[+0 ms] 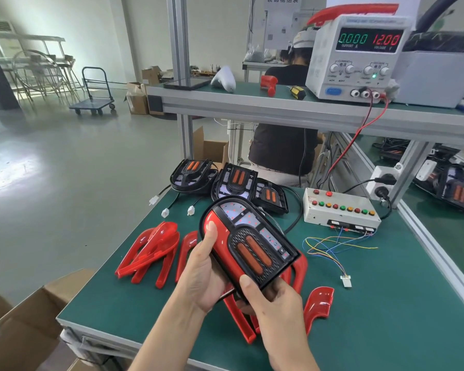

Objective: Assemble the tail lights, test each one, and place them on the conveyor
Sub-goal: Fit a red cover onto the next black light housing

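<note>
I hold an assembled tail light (248,241) above the green table (386,303); it has a black housing, a red trim on its left side and two orange lenses. My left hand (204,274) grips its left edge with the thumb on the red trim. My right hand (268,298) grips its near bottom corner, thumb on the black rim. Three black tail light bodies (233,183) without trim lie at the table's far edge, their white connectors (166,212) trailing left. Loose red trims (150,253) lie left, and more red trims (319,303) sit under and right of my hands.
A white test box (340,207) with coloured buttons stands at the right, its thin wires ending in a white plug (346,281). A power supply (359,57) on the upper shelf reads 0.000 and 12.00. A person sits behind the bench. Cardboard boxes (24,330) stand at the lower left.
</note>
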`<state>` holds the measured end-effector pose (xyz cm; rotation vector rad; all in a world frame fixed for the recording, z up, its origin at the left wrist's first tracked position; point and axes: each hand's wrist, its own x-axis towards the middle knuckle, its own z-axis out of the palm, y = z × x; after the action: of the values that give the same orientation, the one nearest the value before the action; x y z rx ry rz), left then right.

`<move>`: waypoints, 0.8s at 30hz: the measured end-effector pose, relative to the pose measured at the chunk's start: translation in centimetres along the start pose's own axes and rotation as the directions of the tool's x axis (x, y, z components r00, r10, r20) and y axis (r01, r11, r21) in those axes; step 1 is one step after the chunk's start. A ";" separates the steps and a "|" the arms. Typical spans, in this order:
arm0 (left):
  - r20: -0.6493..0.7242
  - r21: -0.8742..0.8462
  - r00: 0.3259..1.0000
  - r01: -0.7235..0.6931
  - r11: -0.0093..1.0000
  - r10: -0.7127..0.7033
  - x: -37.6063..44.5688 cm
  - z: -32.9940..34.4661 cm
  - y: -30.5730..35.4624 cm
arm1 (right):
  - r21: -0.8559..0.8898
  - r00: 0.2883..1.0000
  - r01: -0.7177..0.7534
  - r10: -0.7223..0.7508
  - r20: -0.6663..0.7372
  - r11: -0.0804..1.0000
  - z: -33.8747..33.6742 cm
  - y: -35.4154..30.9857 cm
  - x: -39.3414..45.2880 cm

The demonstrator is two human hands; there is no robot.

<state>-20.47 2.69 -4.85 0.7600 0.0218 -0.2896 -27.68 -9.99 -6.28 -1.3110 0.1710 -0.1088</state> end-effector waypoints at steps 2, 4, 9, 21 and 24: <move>0.002 0.018 1.000 -0.028 0.999 0.028 0.0 0.1 -0.1 | 0.007 1.000 -0.001 0.002 -0.005 1.000 -0.1 0.0 0.0; 0.005 0.025 0.999 -0.040 0.999 0.040 0.0 0.2 -0.1 | 0.004 1.000 0.000 0.000 -0.006 1.000 -0.1 0.1 0.0; 0.007 0.006 0.999 -0.038 0.999 0.038 -0.1 0.2 -0.3 | -0.025 1.000 -0.010 0.009 -0.030 1.000 -0.2 0.4 0.0; 0.147 0.133 0.988 -0.056 0.990 0.036 -1.5 0.8 0.7 | 0.048 0.996 -0.089 0.090 -0.027 0.995 -0.1 -0.2 0.2; 0.164 0.178 0.985 -0.080 0.981 0.051 -1.7 0.6 0.6 | 0.029 0.995 -0.098 0.098 -0.010 0.995 -0.1 -0.4 0.1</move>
<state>-22.00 3.16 -3.81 0.9180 -0.1824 -0.2908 -27.54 -10.17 -5.94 -1.2718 0.2421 -0.0353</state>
